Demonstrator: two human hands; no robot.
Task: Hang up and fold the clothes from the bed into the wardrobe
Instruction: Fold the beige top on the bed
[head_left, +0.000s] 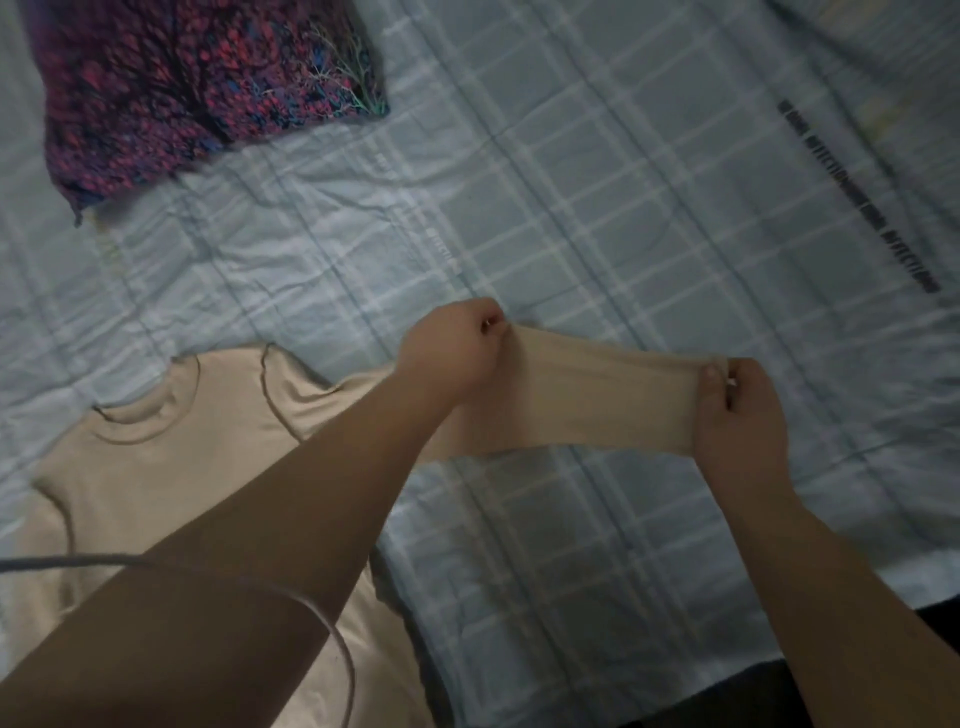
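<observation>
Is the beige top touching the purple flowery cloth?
Apart. Head view shows bare pale-blue checked bedsheet between the beige long-sleeved top and purple floral garment.

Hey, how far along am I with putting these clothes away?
Nothing in view looks folded yet. In hand: the left hand and right hand pinch the sleeve of the beige top, stretched taut. Left: folding it, plus the purple floral garment on the bed.

both hands (452, 353) stretching beige sleeve (597, 405), bed (571, 208)
</observation>
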